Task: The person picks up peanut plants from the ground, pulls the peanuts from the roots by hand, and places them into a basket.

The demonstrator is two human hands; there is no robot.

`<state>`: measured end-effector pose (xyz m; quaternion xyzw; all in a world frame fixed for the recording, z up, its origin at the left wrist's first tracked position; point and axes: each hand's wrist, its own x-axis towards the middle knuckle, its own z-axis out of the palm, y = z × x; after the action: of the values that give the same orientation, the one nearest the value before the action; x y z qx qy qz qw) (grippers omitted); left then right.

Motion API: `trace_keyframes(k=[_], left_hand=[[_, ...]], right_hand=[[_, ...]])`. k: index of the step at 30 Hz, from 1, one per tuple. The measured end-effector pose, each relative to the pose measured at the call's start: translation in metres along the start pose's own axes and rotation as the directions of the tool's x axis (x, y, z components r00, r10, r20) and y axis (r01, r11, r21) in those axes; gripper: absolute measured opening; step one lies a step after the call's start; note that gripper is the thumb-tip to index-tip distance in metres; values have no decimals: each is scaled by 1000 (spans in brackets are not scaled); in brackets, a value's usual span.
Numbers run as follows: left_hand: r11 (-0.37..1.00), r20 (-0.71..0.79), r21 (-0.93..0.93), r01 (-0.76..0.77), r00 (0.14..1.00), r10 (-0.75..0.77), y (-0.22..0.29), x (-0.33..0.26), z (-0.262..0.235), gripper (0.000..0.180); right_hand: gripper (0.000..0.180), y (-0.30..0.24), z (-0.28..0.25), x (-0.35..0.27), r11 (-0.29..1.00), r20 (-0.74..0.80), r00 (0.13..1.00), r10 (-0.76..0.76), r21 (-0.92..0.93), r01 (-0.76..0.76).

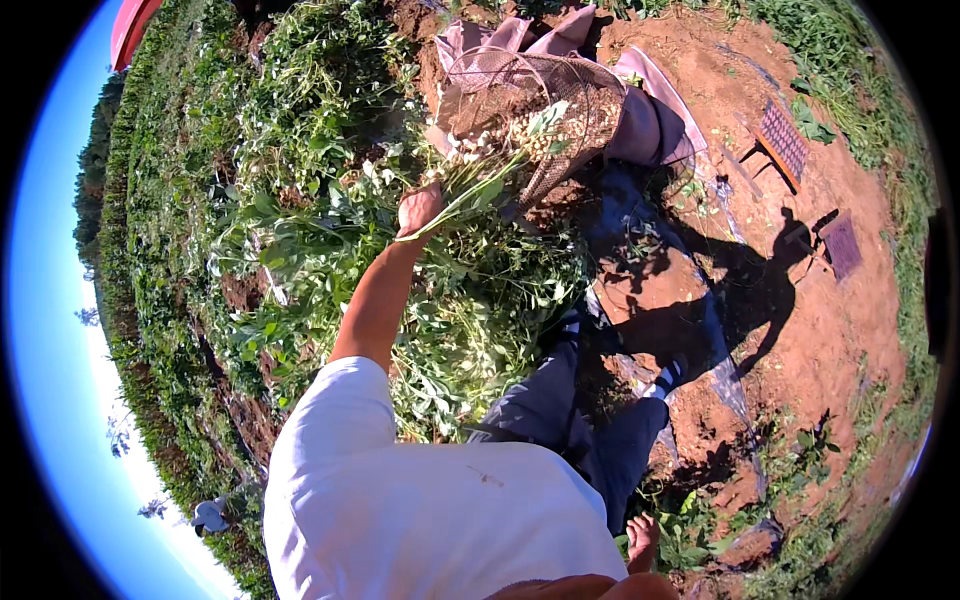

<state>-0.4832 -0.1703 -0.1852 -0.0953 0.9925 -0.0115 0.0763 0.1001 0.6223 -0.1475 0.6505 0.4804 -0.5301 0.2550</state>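
1. We are outdoors in a sunlit field: reddish soil [850, 330] spreads on the right, leafy crop rows [180, 200] run on the left, and sky [60, 300] fills the left rim.
2. Our left hand [420, 207] has its fingers closed around the stems of a green plant [488, 188], which reaches over the near edge of the mesh basket [545, 180].
3. Our right hand [642, 540] is low in the view, beside our dark trousers [630, 450] and well apart from the basket. Its fingers look curled, but we cannot tell whether they hold anything.
4. Many pale pods [575, 130] lie within the mesh, with pink cloth [640, 130] beside and behind it, so we judge a fair part of the gathering done.
5. The plant in our grip seems unfinished; we cannot make out how many pods it bears.
6. Loose foliage [470, 350] lies heaped near our legs, though we cannot tell whether it is stripped or waiting. With so much greenery beyond, we judge that plenty is left.
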Motion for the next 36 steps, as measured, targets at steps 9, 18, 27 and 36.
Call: trace_keyframes(k=[9,18,27,36], left_hand=[[976,-590,-133,174,777,-219,-16,-24,-226,63],[999,468,22,-28,884,14,94,-1,-51,40],[994,294,-74,77,954,-52,18,-12,3,25],[423,91,-905,-37,957,277,-65,-79,-107,44]], right_hand=[[37,-53,62,8,998,140,990,19,-56,-11],[35,-89,103,1,964,344,904,-255,22,263],[16,-33,35,76,982,267,957,-112,179,65],[36,-299,393,-22,362,663,383,-643,-178,915]])
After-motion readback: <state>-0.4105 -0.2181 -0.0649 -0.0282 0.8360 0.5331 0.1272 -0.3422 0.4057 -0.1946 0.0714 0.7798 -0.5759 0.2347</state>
